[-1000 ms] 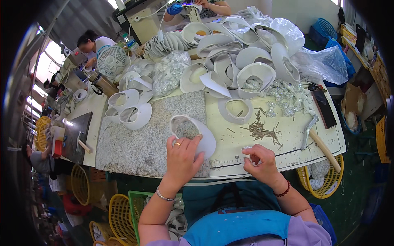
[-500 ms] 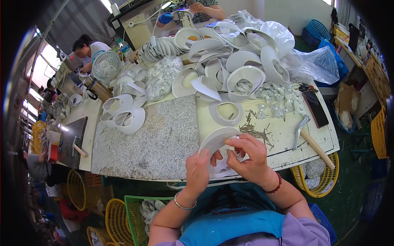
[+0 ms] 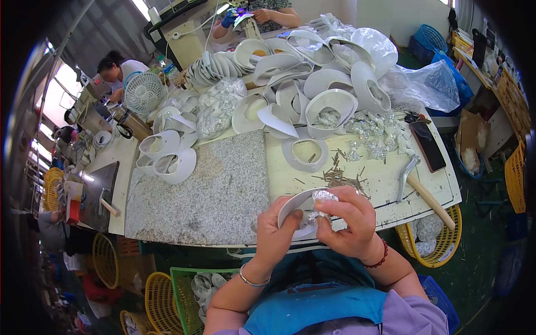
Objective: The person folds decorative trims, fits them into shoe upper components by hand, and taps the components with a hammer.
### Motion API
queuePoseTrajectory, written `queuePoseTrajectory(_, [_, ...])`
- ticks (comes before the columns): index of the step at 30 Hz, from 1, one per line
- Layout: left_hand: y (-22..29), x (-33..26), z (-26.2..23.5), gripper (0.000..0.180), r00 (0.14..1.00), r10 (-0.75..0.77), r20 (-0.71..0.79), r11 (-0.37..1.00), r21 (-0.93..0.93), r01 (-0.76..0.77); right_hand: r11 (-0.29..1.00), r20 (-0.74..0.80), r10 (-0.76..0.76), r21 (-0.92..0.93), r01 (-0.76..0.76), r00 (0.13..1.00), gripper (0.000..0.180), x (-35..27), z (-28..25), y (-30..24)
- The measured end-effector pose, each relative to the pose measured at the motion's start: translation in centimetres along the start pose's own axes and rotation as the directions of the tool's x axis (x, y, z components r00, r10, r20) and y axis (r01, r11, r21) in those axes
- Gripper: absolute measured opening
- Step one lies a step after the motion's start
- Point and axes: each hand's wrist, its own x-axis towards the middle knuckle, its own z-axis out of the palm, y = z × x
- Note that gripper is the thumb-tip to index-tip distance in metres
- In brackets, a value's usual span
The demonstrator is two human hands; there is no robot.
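My left hand (image 3: 277, 235) grips a curved white band-shaped piece (image 3: 295, 203), held up over the near table edge. My right hand (image 3: 347, 223) pinches a small shiny silver ornament (image 3: 325, 196) against the top of that white piece. Both hands touch the piece, close to my chest. On the pale work mat (image 3: 385, 184) just beyond them lie several thin dark nails (image 3: 339, 176) and a flat white ring piece (image 3: 306, 153).
A hammer (image 3: 420, 186) lies right on the mat, a dark phone (image 3: 427, 146) beyond it. A grey granite slab (image 3: 207, 190) lies left. Many white curved pieces (image 3: 312, 84) and bagged silver ornaments (image 3: 219, 105) pile at the back. Other people work behind. Yellow baskets (image 3: 162, 298) stand below.
My left hand lifted the white piece off the table toward me. My right hand came in and now holds a silver ornament on it. The hands have drawn together.
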Motion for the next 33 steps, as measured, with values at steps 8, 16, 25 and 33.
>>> queuePoseTrajectory(8, [0.4, -0.4, 1.0, 0.02, 0.992, 0.127, -0.03, 0.988, 0.094, -0.123, 0.979, 0.148, 0.073, -0.2, -0.043, 0.986, 0.03, -0.4, 0.1, 0.0])
queuePoseTrajectory(16, [-0.4, -0.8, 1.3, 0.025, 0.991, 0.126, -0.052, 0.99, 0.071, -0.122, 0.963, 0.097, 0.256, -0.111, -0.245, 0.962, 0.028, -1.3, 0.9, 0.7])
queuePoseTrajectory(25, [-1.3, -1.3, 1.8, 0.031, 0.968, 0.246, -0.038, 0.958, 0.16, -0.238, 0.958, 0.11, 0.19, -0.24, -0.159, 0.976, 0.028, -1.6, 1.4, 1.2])
queuePoseTrajectory(33, [-1.3, -1.5, 1.9, 0.035, 0.967, 0.255, -0.008, 0.95, 0.19, -0.249, 0.945, 0.106, 0.154, -0.307, -0.115, 0.982, 0.029, -1.3, 1.1, 0.9])
